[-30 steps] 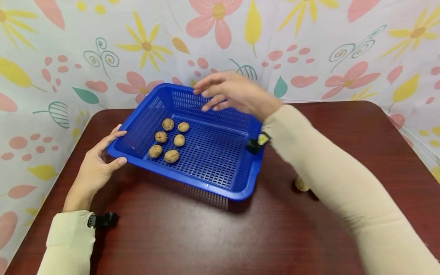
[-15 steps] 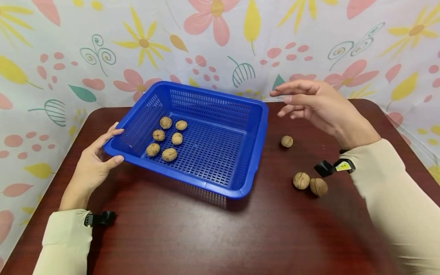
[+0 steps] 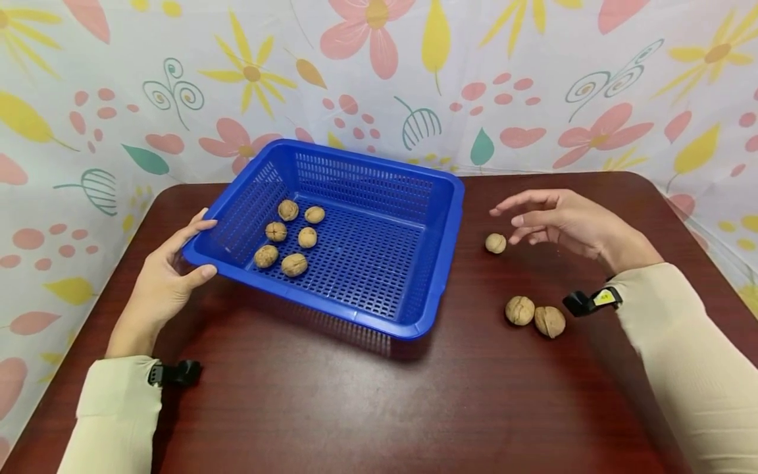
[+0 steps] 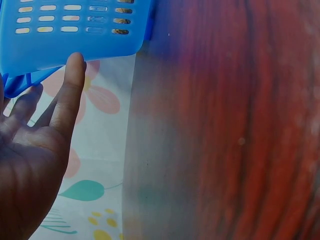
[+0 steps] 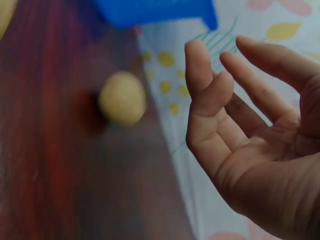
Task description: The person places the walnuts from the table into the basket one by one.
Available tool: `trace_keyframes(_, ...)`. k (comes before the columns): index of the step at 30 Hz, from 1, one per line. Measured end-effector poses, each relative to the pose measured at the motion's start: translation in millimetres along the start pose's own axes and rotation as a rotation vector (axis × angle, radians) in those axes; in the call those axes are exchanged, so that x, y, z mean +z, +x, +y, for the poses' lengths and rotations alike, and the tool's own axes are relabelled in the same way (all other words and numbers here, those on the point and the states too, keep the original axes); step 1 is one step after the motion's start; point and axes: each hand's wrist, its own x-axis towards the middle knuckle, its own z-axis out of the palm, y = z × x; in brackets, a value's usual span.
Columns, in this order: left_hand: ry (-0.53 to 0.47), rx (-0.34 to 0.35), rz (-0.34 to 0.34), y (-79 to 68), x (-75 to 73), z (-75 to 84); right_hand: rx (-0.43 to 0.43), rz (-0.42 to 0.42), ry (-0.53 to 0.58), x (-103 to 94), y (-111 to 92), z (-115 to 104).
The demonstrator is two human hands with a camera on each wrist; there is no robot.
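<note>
Six walnuts are held in the left part of the blue basket in the head view, where its far-left corner and both side rims can be made out. The near-left corner is held by the left hand, with the thumb laid at the front rim and the fingers at the side; the fingertips are partly hidden by the basket wall. Nothing is held by the right hand, whose fingers are spread apart and loosely bent beside a lone walnut on the dark table. Nearer the front edge, a pair of walnuts is seen side by side; whether they touch is hard to tell. Both sleeves are cut off by the lower or right border, and the backdrop is formed by a flowered cloth. In the left wrist view, only part of the slotted wall is shown, a fingertip is set against its edge, and the brown patches behind the end slots cannot be identified. In the right wrist view, the lone walnut is blurred but is shown apart from the fingers; the basket is cropped at the top, and a pale shape in the upper-left corner is too cut off to be named.
</note>
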Motion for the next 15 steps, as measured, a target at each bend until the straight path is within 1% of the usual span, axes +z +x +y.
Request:
trace_keyframes(4, -0.008, 0.002, -0.001, 0.3, 0.8, 0.0, 0.079, -0.016, -0.039, -4.7, 3, 17)
trace_keyframes(8, -0.031, -0.005, -0.004, -0.6, 1.3, -0.3, 0.137, -0.034, -0.045, -4.7, 9, 27)
trace_keyframes(15, -0.023, -0.013, -0.007, -0.4, 1.4, 1.7, 0.166, -0.061, -0.068, -1.2, 14, 31)
